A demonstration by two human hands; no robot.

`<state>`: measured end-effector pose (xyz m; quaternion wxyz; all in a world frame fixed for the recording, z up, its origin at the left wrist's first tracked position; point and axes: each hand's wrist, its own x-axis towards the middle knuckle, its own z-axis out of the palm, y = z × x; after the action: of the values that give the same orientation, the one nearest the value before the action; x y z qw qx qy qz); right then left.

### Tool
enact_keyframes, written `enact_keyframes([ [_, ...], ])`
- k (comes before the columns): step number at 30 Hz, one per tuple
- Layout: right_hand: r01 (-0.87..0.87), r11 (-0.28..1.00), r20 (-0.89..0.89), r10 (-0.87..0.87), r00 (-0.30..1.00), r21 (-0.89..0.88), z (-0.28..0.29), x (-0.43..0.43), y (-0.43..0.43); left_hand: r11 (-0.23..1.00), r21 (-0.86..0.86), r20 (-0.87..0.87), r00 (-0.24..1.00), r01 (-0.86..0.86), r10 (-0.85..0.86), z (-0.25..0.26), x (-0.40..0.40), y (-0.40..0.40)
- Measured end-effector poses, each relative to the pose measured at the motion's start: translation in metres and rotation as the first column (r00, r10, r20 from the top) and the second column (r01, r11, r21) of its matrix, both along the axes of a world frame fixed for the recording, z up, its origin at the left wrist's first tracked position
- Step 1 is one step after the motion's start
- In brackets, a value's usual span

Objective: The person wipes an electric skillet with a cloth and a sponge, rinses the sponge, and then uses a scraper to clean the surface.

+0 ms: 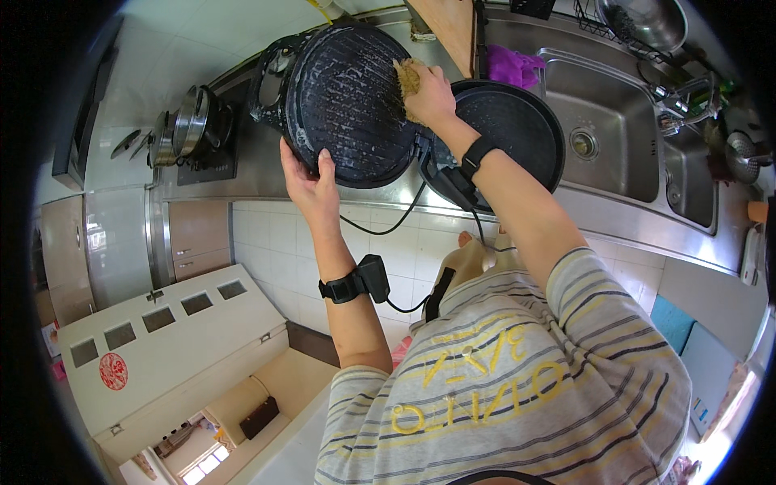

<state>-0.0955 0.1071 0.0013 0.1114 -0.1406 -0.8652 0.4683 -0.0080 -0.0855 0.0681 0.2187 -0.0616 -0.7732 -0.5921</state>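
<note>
The lid (351, 109) of a black electric griddle stands hinged away from its round base pan (509, 133). White suds streak the lid's ridged inner plate. My left hand (310, 182) holds the lid's near-left rim, thumb over the edge and fingers behind. In my right hand (431, 97) is a tan, fibrous scrubbing pad (409, 82), pressed against the right side of the ridged plate. Beneath my right forearm lies the base pan, partly hidden, with water drops on its surface. A black cord (388, 230) hangs over the counter's front edge.
To the right is a stainless steel double sink (606, 127) with a faucet (685, 103). A purple cloth (512, 65) lies by its rim, near a wooden board (448, 30). Metal pots (191, 124) stand on a cooktop (209, 173) at left.
</note>
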Motion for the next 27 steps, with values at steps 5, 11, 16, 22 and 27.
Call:
enact_keyframes([
  [5, -0.011, 1.000, -0.354, 0.019, 0.935, 0.025, 0.035, -0.028, -0.005, 1.000, 0.006, 0.013, 1.000, 0.021, -0.021, 0.004, 0.001, 0.002],
  [11, -0.072, 0.997, -0.243, 0.072, 0.967, 0.010, 0.005, -0.039, 0.014, 1.000, -0.014, 0.012, 1.000, 0.011, -0.011, 0.003, 0.001, 0.002],
  [16, -0.181, 0.982, 0.179, 0.187, 0.966, -0.054, -0.054, -0.021, 0.029, 0.999, -0.003, -0.008, 0.999, 0.044, -0.044, 0.003, -0.002, 0.004],
  [22, -0.148, 0.989, 0.204, 0.151, 0.967, -0.027, -0.052, 0.031, -0.002, 0.999, 0.025, -0.009, 1.000, 0.023, -0.023, -0.001, 0.001, 0.000],
  [27, -0.168, 0.980, 0.207, 0.188, 0.960, -0.109, -0.042, 0.070, -0.024, 0.999, 0.022, -0.012, 1.000, 0.026, -0.026, -0.004, -0.002, 0.000],
])
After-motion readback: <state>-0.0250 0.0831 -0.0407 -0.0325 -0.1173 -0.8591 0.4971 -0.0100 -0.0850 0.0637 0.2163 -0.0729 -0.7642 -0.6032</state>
